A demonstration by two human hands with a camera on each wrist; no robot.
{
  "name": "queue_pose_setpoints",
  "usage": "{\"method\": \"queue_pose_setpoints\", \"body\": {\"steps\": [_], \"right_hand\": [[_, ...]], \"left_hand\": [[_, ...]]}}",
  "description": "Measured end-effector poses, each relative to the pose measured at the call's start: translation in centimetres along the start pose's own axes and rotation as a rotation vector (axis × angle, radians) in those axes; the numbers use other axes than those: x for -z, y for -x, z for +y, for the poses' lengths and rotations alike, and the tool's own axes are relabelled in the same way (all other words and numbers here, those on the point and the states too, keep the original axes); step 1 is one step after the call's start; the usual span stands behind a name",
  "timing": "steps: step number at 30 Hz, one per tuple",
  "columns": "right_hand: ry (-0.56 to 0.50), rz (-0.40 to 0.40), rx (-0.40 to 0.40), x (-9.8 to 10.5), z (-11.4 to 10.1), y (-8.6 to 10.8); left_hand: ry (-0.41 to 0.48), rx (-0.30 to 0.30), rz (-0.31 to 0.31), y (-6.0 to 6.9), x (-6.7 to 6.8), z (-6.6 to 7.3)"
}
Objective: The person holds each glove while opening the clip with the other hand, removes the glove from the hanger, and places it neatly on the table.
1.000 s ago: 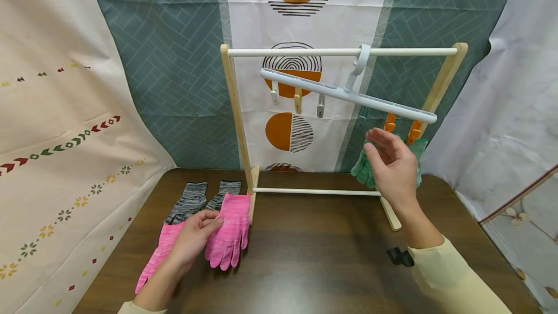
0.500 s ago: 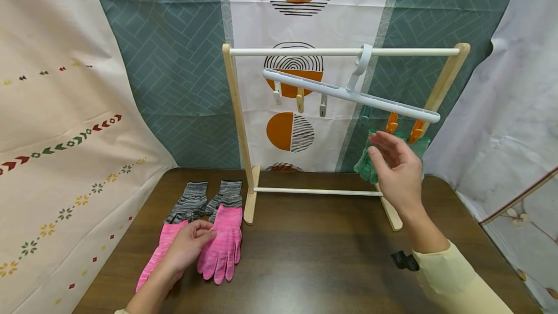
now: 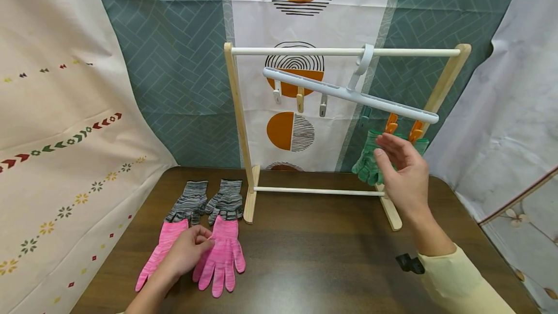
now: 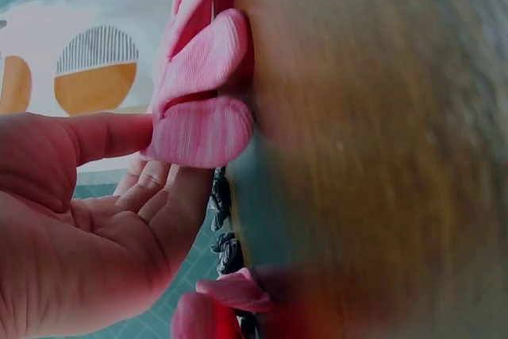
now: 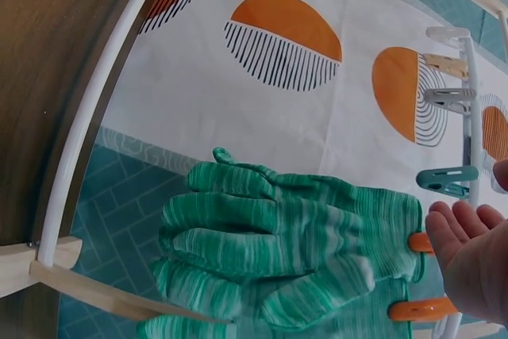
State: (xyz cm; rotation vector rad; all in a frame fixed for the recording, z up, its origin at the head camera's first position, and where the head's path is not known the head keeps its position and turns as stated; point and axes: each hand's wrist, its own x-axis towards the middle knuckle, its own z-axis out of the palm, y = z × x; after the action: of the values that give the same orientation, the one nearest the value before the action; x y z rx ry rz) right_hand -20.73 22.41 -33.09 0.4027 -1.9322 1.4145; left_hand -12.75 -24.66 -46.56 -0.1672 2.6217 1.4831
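Note:
My left hand (image 3: 187, 253) pinches the left edge of a pink knit glove (image 3: 223, 256) low over the table. In the left wrist view, thumb and fingers hold the edge of that glove (image 4: 202, 134). Another pink glove (image 3: 162, 246) lies further left, partly behind the left hand. My right hand (image 3: 405, 173) is raised with relaxed fingers in front of green striped gloves (image 3: 367, 164). These gloves hang from orange clips (image 3: 391, 124) on a pale blue hanger (image 3: 348, 94). In the right wrist view the right hand (image 5: 480, 263) is beside the clips, holding nothing.
The hanger hooks onto the white top bar (image 3: 301, 52) of a wooden rack. More clips, including a beige clip (image 3: 300, 101), hang along its left half. Two grey striped gloves (image 3: 189, 202) lie behind the pink ones on the brown table (image 3: 305, 256).
My left hand has drawn the pink glove down and slightly left, below the grey glove, where it now looks more spread. The right hand has shifted slightly right and down.

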Motion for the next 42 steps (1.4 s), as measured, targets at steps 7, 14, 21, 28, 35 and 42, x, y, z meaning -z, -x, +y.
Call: {"method": "queue_pose_setpoints", "body": {"steps": [7,14,21,28,35,42], "right_hand": [[-0.01,0.013,0.023,0.8,-0.3,0.0],[0.018,0.036,0.024,1.3,-0.3,0.0],[0.03,0.068,0.031,1.7,-0.3,-0.1],[0.042,0.087,0.032,1.9,-0.5,-0.2],[0.057,0.101,0.036,2.1,-0.6,-0.5],[0.111,0.104,0.028,2.3,-0.4,-0.7]], "left_hand": [[-0.183,-0.012,0.014,0.0,0.2,0.0],[-0.278,-0.048,0.024,0.4,0.3,-0.1],[-0.305,-0.033,0.01,0.4,0.3,-0.2],[-0.363,-0.029,0.028,0.5,0.4,0.5],[-0.413,-0.112,0.108,0.5,0.5,1.4],[-0.388,-0.171,0.155,0.2,0.1,3.5]]}}
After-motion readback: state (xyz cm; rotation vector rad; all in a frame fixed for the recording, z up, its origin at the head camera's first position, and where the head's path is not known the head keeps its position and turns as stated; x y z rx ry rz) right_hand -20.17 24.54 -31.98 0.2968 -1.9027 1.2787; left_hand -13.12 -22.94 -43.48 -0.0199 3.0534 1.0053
